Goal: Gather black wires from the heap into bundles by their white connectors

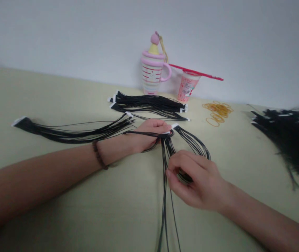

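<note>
My left hand (151,134) is closed on a black wire harness (194,140) near its white connectors (175,126), above the table's middle. From there several thin black wires (164,196) hang toward the table's front edge, while others loop to the right. My right hand (196,178) is curled around part of these wires, thumb and forefinger pinched together; its fingertips partly hide what they grip. Left of my hands lies another bundle of black wires (60,136) with a white connector (20,121) at its far end.
Behind my left hand lies a stack of black wire harnesses (149,102). A pink-lidded mug (152,73) and a pink cup (187,85) with a red strip (204,74) across it stand by the wall. Yellow rubber bands (219,110) lie right of them. A large wire pile (291,136) occupies the right side.
</note>
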Demonstrator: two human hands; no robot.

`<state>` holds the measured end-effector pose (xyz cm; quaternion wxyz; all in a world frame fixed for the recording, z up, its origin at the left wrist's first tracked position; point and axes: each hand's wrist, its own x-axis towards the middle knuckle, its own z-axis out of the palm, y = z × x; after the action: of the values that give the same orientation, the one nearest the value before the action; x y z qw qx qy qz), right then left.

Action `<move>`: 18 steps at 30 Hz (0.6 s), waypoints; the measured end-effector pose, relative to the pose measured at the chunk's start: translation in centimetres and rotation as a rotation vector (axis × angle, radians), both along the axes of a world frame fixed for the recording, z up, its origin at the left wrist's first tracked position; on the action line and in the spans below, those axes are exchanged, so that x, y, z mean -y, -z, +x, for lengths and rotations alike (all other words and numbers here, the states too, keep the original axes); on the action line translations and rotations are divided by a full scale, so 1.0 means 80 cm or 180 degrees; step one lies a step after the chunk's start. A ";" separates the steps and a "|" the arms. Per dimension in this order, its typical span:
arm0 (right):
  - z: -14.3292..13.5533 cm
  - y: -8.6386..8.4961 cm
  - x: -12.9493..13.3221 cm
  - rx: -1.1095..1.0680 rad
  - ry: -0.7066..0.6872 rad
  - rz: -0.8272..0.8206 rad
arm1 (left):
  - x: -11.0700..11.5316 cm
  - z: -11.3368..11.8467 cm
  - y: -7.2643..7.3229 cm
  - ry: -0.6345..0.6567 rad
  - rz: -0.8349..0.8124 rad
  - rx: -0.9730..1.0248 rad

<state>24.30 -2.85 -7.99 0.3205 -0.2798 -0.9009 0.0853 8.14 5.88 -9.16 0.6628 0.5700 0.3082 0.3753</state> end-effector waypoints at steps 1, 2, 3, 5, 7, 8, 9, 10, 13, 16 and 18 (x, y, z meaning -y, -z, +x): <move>0.002 0.005 -0.003 0.0001 0.0018 -0.0053 | -0.001 -0.001 0.001 0.0060 0.0001 0.0077; 0.005 0.010 -0.007 0.0021 0.0023 -0.0083 | -0.002 -0.002 0.002 0.0115 -0.0014 0.0160; 0.007 0.015 -0.011 0.0065 0.0017 -0.0075 | -0.003 -0.003 0.004 0.0168 -0.0039 0.0241; 0.012 0.022 -0.018 0.0168 0.0024 0.0020 | -0.005 -0.005 0.006 0.0239 -0.0131 0.0357; 0.015 0.027 -0.021 0.0278 0.0082 0.0151 | -0.007 -0.005 0.008 0.0250 -0.0203 0.0411; 0.015 0.028 -0.021 0.0340 0.0114 0.0239 | -0.008 -0.005 0.009 0.0253 -0.0224 0.0433; 0.016 0.029 -0.020 0.0395 0.0140 0.0348 | -0.008 -0.005 0.009 0.0252 -0.0238 0.0467; 0.016 0.028 -0.020 0.0440 0.0147 0.0476 | -0.008 -0.005 0.009 0.0245 -0.0250 0.0497; 0.015 0.025 -0.017 0.0482 0.0052 0.0754 | -0.007 -0.005 0.008 0.0234 -0.0280 0.0543; 0.015 0.022 -0.016 0.0459 -0.0167 0.0691 | -0.005 -0.006 0.005 0.0262 -0.0322 0.0526; 0.015 0.021 -0.016 0.0413 -0.0280 0.0612 | -0.003 -0.006 0.003 0.0297 -0.0358 0.0541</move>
<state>25.50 -1.59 -9.67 0.2829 -0.2129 -0.9352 -0.0058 7.67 6.11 -9.41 0.7343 0.5117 0.2445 0.3731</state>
